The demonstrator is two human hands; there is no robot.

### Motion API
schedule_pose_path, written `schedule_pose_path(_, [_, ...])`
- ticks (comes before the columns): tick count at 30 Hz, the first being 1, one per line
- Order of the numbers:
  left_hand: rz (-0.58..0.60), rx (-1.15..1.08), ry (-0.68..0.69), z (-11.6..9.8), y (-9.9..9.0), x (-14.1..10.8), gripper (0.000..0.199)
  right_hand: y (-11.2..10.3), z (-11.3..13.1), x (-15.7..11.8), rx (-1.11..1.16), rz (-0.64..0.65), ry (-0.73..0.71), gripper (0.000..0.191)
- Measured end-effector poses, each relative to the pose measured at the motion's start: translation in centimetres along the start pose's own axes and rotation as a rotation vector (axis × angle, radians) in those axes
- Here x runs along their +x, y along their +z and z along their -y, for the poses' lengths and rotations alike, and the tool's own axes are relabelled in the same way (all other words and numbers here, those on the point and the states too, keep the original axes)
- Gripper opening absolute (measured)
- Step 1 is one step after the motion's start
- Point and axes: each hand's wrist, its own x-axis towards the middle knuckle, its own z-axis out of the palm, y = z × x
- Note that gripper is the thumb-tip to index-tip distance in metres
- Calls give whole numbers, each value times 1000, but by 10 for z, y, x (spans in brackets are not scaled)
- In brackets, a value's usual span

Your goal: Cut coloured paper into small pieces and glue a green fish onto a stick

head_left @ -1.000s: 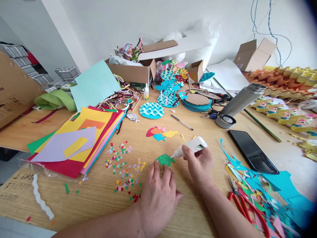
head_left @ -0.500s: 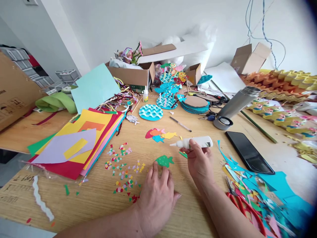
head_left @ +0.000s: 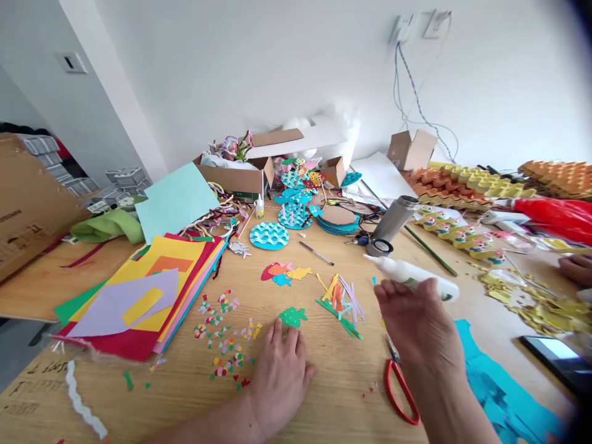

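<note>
My left hand (head_left: 283,377) lies flat on the table, fingertips on the lower left edge of a green paper fish (head_left: 293,317) with small light marks. My right hand (head_left: 419,324) is raised to the right and closed around a white glue bottle (head_left: 419,275), its nozzle pointing left. Left of my left hand are scattered paper dots and triangles (head_left: 222,333). Beyond the green fish lies a group of coloured paper fish (head_left: 283,273). Coloured paper strips (head_left: 340,302) lie between the fish and my right hand. Red-handled scissors (head_left: 400,388) rest beside my right wrist.
Stacked coloured paper (head_left: 139,302) is at left. Behind are a wavy blue disc (head_left: 269,235), a pen (head_left: 316,253), a layered blue craft (head_left: 296,197) and a steel flask (head_left: 395,219). At right are blue scraps (head_left: 499,382), a phone (head_left: 557,364) and another person's hand (head_left: 576,269).
The view has tilted up and turned right. My right hand has moved right with the glue bottle, uncovering the paper strips. My left hand stays at the green fish.
</note>
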Motion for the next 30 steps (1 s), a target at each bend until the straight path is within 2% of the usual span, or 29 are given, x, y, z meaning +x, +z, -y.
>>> schedule_pose_path(3, [1,-22,-4,1,2,0,49,-18,20,-11,-51,-76,-11,31])
schedule_pose_path(5, [-10,-39,-18,1,2,0,47,-31,27,-19,-50,-99,17,27])
schedule_pose_path(10, [-37,-50,-18,2,6,-1,46,-57,28,-30,-70,-175,104,25])
schedule_pose_path(13, [-63,-16,14,4,11,-2,44,-66,27,-27,-148,-220,122,21])
schedule_pose_path(15, [-83,-3,38,6,16,-3,42,-70,27,-22,-250,-200,153,28])
schedule_pose_path(17, [-115,-6,49,7,20,-3,41,-72,27,-11,-466,-101,151,35])
schedule_pose_path(20, [-141,-7,47,9,26,-3,42,-73,24,16,-984,84,-20,38])
schedule_pose_path(21, [-142,-5,41,9,27,-3,43,-73,20,28,-1087,110,-58,38])
schedule_pose_path(26, [-127,-6,42,10,34,-4,45,-63,-12,92,-1429,140,-220,27])
schedule_pose_path(30, [-178,4,60,14,48,-3,49,-56,-39,122,-1684,175,-335,20])
